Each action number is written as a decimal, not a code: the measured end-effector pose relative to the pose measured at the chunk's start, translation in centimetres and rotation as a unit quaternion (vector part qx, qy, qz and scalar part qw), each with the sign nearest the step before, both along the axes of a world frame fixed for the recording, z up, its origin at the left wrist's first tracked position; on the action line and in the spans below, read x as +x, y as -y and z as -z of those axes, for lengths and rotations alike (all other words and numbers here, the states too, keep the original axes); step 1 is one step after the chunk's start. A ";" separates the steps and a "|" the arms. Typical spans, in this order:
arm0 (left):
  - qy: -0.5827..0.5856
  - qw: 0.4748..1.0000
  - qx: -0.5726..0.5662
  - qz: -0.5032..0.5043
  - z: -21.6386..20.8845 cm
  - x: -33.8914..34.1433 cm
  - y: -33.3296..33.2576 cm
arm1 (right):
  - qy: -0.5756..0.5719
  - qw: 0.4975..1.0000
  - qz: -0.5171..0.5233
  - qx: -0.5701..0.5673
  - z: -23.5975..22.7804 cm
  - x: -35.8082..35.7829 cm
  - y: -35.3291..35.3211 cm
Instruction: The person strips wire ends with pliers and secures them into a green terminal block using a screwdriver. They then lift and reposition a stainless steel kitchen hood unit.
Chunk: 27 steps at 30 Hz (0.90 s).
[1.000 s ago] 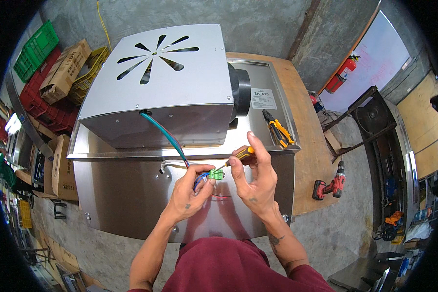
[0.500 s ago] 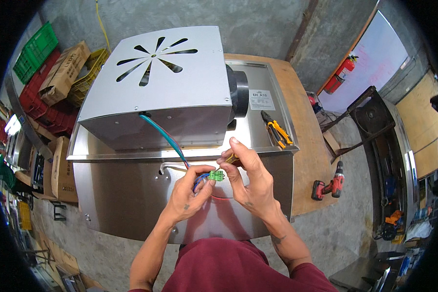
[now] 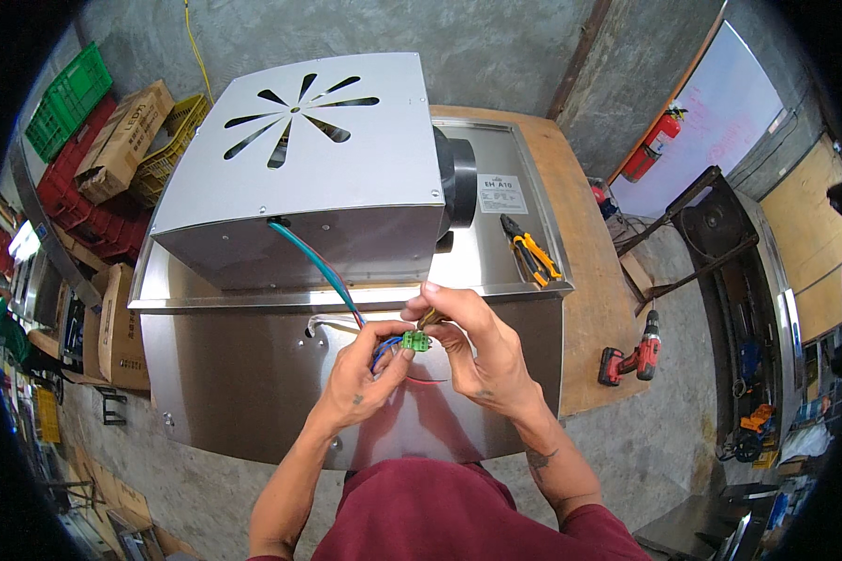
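Note:
My left hand (image 3: pixel 365 369) pinches a small green terminal block (image 3: pixel 416 342) between thumb and fingers, with blue wires (image 3: pixel 384 350) running into its left side. Just right of the block, the fingers of my right hand (image 3: pixel 485 355) close around a slim yellow-brown tool (image 3: pixel 430 319) that looks like a small screwdriver. Its lower end meets the top of the block; the exact contact is too small to make out. A teal cable (image 3: pixel 313 260) comes down from the grey metal housing (image 3: pixel 299 159) toward my left hand. Below the block, a loose red wire (image 3: pixel 427 381) sticks out.
Yellow-handled pliers (image 3: pixel 530 252) lie on the stainless steel panel (image 3: pixel 496 245) beside a black round outlet (image 3: pixel 460 182). A red cordless drill (image 3: pixel 634 353) rests on the wooden table (image 3: pixel 589 309) at right. Crates (image 3: pixel 70 89) and cardboard boxes (image 3: pixel 122 140) are stacked at left.
My right hand has moved slightly left and down, bringing the slim tool from a tilt to more upright over the terminal block. My left hand stays almost in place.

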<state>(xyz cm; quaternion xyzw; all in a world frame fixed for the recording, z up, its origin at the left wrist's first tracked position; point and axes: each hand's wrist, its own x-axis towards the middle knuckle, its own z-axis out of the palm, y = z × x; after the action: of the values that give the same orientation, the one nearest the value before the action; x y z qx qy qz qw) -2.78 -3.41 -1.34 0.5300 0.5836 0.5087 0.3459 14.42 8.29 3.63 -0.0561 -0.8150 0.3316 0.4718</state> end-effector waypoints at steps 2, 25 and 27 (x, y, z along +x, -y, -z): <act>0.004 1.000 0.001 0.002 -0.1 0.0 0.0 | -0.001 1.000 0.004 0.007 0.6 0.0 -0.1; -0.007 1.000 -0.025 0.018 -0.3 0.0 0.2 | 0.011 0.996 -0.063 -0.065 -0.4 -0.2 0.8; -0.003 1.000 -0.001 0.012 0.2 0.2 0.2 | 0.033 0.996 -0.070 -0.054 0.1 0.1 0.5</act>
<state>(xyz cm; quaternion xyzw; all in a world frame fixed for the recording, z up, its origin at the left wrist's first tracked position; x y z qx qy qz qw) -2.54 -3.62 -1.57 0.5385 0.5788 0.5019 0.3509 14.54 7.84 3.49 -0.0354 -0.8130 0.4052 0.4166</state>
